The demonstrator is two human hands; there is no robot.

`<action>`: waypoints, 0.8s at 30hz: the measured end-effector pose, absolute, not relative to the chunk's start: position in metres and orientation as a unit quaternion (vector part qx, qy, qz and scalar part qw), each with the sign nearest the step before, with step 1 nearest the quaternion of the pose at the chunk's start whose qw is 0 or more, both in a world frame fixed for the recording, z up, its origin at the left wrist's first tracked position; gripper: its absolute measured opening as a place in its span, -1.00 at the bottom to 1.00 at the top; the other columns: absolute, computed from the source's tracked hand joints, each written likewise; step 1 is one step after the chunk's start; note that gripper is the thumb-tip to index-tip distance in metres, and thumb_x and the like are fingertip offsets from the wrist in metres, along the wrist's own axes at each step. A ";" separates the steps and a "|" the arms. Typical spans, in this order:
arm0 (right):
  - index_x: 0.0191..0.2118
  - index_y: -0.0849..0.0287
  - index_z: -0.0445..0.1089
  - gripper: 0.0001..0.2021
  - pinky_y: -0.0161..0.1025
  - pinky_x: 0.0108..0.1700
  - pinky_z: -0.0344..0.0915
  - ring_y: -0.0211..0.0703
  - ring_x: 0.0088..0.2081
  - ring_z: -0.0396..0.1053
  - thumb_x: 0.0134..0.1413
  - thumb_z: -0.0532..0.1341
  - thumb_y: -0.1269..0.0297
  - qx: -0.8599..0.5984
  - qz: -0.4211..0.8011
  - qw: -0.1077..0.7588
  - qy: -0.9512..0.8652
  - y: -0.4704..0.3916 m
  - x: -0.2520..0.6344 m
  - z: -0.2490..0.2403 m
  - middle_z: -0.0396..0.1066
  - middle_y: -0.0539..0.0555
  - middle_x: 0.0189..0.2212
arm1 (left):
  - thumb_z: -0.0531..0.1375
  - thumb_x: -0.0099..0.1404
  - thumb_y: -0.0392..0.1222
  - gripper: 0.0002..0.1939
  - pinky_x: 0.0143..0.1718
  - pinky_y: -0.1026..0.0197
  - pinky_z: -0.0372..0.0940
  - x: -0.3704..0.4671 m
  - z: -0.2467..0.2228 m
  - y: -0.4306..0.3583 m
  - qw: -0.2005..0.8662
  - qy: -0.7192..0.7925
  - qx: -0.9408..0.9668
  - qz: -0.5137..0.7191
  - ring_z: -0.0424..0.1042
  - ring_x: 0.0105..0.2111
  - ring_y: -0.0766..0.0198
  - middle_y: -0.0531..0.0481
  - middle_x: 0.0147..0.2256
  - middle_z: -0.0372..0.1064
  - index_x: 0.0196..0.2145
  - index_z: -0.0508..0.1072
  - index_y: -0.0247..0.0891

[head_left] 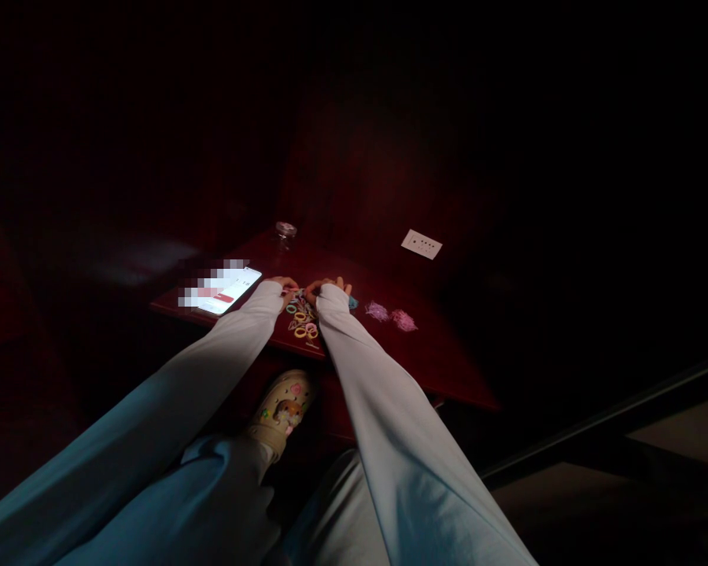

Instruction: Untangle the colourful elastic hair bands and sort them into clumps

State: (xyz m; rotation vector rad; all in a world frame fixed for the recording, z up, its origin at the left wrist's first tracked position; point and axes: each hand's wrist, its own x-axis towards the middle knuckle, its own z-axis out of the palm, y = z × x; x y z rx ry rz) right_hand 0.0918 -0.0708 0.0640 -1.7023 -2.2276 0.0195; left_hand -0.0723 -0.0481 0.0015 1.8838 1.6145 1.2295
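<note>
My left hand [286, 289] is at the left side of a pile of small coloured bands [300, 321] on the dark red table [442, 362]. Its fingers are bent inward over something pinkish, too small to make out. On the pile's right side is my right hand [329, 289], its fingers curled; what they hold, if anything, is hidden. Just beyond that hand lies a blue bunch [353, 302], partly covered. Farther right are a light purple bunch [377, 312] and a pink bunch [404, 321], apart from each other.
A lit phone [230, 291] lies at the table's left. Behind it stands a clear lidded jar [285, 234]. A white socket plate [422, 244] is on the back wall. Below the front edge is a beige clog [286, 409] with charms.
</note>
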 end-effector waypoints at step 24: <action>-0.17 0.01 0.59 -0.83 -0.09 0.12 -0.04 -0.06 -0.06 0.35 0.25 0.22 0.27 -0.570 0.022 0.353 -0.741 -0.090 0.155 0.036 0.62 0.01 -0.18 | 0.23 0.02 -0.11 -0.86 -0.45 0.27 0.19 -0.074 -0.001 -0.045 0.231 0.538 0.637 0.502 0.30 -0.53 0.30 0.11 -0.59 0.34 -0.45 0.51 -0.20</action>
